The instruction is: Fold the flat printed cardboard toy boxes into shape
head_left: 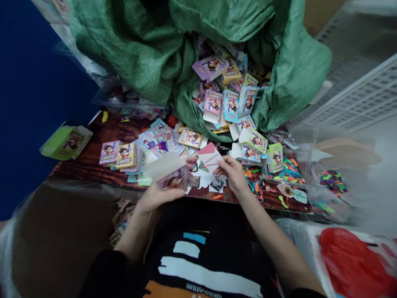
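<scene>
My left hand [163, 194] is closed round a purple box [173, 179] with a raised white flap, blurred by motion. Between the fingers of my right hand [231, 173] is a pink and white card [211, 158], close to the box. Behind the left hand lies a pile of printed cards [161, 138], with a pink box [110, 153] and a yellow box [126, 155] beside it. Past my right hand, small colourful pieces [256, 182] are scattered on the dark wooden table [102, 176].
A big green sack [139, 62] spills small boxes [231, 105] onto the back of the table. At the far left stands an open green box [66, 142]. White plastic baskets [356, 97] are at the right, above a red bag [353, 260].
</scene>
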`<state>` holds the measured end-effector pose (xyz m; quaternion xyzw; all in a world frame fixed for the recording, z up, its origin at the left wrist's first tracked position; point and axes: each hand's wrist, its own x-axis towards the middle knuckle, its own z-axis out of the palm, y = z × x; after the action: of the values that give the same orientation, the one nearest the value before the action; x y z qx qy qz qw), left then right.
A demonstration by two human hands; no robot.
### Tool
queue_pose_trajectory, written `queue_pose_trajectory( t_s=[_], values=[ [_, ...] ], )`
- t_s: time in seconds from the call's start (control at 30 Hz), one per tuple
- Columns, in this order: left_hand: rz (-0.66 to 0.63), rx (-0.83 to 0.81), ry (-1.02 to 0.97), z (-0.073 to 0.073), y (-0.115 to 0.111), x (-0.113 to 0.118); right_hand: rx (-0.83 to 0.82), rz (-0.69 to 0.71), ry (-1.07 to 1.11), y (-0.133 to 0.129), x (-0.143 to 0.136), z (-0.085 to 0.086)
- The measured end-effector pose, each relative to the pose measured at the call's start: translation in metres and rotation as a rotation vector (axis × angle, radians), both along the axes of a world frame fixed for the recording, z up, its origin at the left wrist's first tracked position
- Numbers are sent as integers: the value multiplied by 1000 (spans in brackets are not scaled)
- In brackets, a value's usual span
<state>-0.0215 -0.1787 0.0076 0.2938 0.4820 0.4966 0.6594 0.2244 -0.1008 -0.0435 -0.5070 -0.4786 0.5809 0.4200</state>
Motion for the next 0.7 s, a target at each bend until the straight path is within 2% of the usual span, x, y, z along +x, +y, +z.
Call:
queue_pose_trajectory(
  t_s=[0.07, 0.13, 0.23, 0.3, 0.4, 0.47, 0.6, 0.7],
  values=[
    [-57, 82, 108, -15, 11, 16, 176, 8, -175, -3, -3, 1],
    [-94, 38, 103, -28, 13, 25, 457, 5, -422, -7, -8, 2],
    [-118, -59, -123, -40, 9, 27, 814, 86, -708, -14, -11, -3],
    [-64, -91, -258, -45, 4, 23, 937, 185, -778, -17, -10, -11],
    [62, -162, -327, -51, -2, 16, 1012, 268, -794, -22, -5, -25],
    [92, -218, -344, -55, -5, 11, 1032, 286, -792, -25, -3, -31],
    [82, -277, -321, -59, -8, 5, 1075, 339, -714, -33, -8, -35],
    [47, -319, -292, -60, -8, 2, 954, 284, -594, -38, -15, -35]
  ],
)
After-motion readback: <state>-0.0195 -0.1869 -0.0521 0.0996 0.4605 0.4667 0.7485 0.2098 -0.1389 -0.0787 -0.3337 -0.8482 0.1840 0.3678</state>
